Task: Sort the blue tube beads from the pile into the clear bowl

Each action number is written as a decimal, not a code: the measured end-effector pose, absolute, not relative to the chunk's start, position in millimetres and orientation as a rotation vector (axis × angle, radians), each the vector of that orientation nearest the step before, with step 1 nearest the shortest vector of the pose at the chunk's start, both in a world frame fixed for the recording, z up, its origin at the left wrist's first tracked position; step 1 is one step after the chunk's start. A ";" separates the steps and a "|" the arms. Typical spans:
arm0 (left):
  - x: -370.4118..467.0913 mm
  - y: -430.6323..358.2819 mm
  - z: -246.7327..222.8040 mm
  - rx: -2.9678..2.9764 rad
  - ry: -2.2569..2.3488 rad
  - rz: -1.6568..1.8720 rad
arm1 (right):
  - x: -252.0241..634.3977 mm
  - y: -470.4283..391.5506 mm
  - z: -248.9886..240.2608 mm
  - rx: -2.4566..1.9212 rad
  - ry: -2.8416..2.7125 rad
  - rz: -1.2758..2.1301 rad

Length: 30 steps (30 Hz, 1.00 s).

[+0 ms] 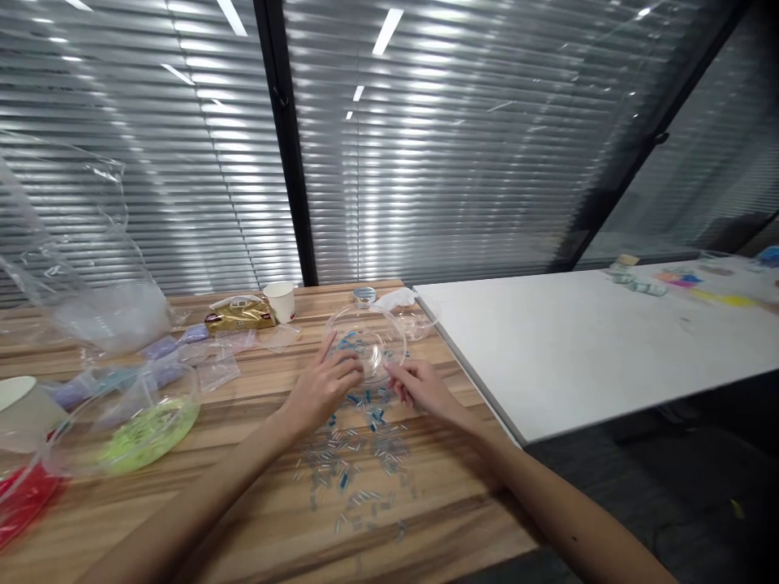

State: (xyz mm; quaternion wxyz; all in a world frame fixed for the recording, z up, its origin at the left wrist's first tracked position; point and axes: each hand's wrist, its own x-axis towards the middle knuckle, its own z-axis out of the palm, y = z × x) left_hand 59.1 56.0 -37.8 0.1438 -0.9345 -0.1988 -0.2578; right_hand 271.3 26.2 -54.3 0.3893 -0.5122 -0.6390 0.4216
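From my remote seat I've got both bare hands at the clear bowl [376,350], which sits over the far part of the wooden table [273,535]; using the bowl as ref pt throughout. L hand [325,385] at its near-left side: index spread away from the rest, other fingers curled at the bowl; can't tell if they're gripping the wall. R hand [426,389] at its near-right edge, thumb + index close together, prob. pinching the rim, but contact's too small to confirm. Bowl looks tipped twd me, not 100% sure. Small clear/blue pieces [376,418] are scattered on the near side of it; a few blue ones show thru or beside it, can't tell if in or behind. Step in hand, my read: handling/positioning the bowl w/ both hands, loose pcs lying free. Next move, I'd say, calls for a secure 2-sided hold on the rim & a level bowl, fingers clear of the pcs. Bkgd, quick: second clear bowl [419,327] just beyond-right of the bowl, round tin [364,297] behind it, paper cup [281,302] & gold packet [240,315] beyond-left, white table [578,349] off to its right.
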 end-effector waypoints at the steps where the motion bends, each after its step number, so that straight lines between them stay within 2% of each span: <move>1: 59.9 53.5 -37.8 -2.656 -0.548 -0.792 | 271.6 27.9 -55.7 -1.297 -1.559 1.096; 3: 61.0 48.5 -40.6 -2.556 -0.478 -0.920 | 272.9 30.4 -57.1 -1.285 -1.471 1.074; 6: 63.5 40.9 -48.6 -2.505 -0.370 -1.049 | 276.5 31.5 -55.6 -1.277 -1.405 0.866; 9: 70.1 34.9 -54.3 -2.846 -0.472 -0.911 | 280.0 30.0 -51.2 -1.302 -1.381 0.654; 14: 81.5 32.6 -57.9 -3.316 -0.782 -0.612 | 283.1 29.2 -48.4 -1.345 -1.384 0.541; 21: 86.1 37.2 -66.0 -3.304 -0.873 -0.592 | 282.7 29.5 -49.2 -1.347 -1.450 0.468; 30: 86.5 35.8 -52.6 -3.308 -0.919 -0.569 | 282.1 28.6 -49.9 -1.353 -1.499 0.423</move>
